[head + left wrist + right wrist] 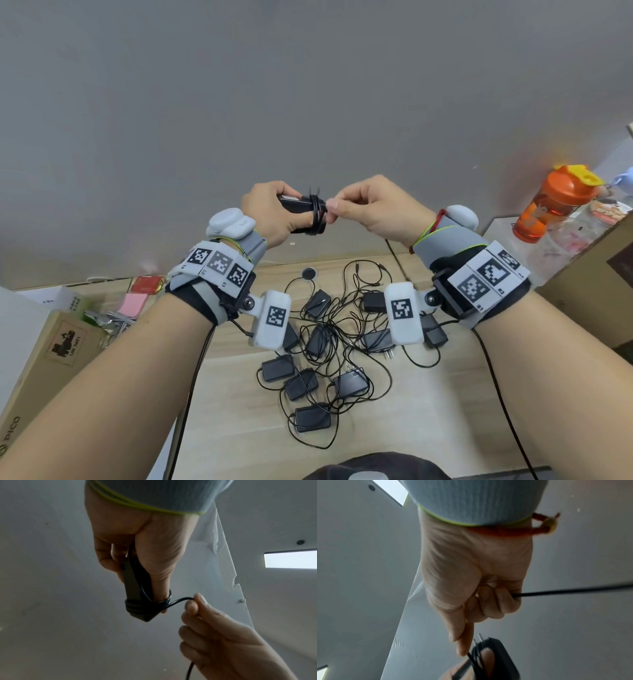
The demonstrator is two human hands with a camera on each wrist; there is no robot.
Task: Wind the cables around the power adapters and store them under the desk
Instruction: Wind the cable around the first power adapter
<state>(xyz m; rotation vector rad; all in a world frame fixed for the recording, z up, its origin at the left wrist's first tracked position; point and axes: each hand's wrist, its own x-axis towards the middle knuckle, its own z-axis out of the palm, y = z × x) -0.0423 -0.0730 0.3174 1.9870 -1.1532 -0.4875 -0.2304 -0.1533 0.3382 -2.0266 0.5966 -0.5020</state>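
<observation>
My left hand (274, 212) grips a black power adapter (297, 202) (132, 582) (501, 655) raised above the desk, thumb along its side. Several turns of its thin black cable (317, 214) (137, 606) are wound around the adapter and over my thumb. My right hand (363, 209) (479, 601) pinches the free cable (180, 599) (565, 591) just right of the adapter, and the cable's tail runs on through the curled fingers. On the wooden desk (428, 411) below lies a tangled pile of several black adapters (325, 359) with loose cables.
A cardboard box (51, 359) stands at the left with packets and a pink pad (132, 303) behind it. At the right are an orange bottle (548, 205) and another cardboard box (589, 294). A grey wall rises behind the desk.
</observation>
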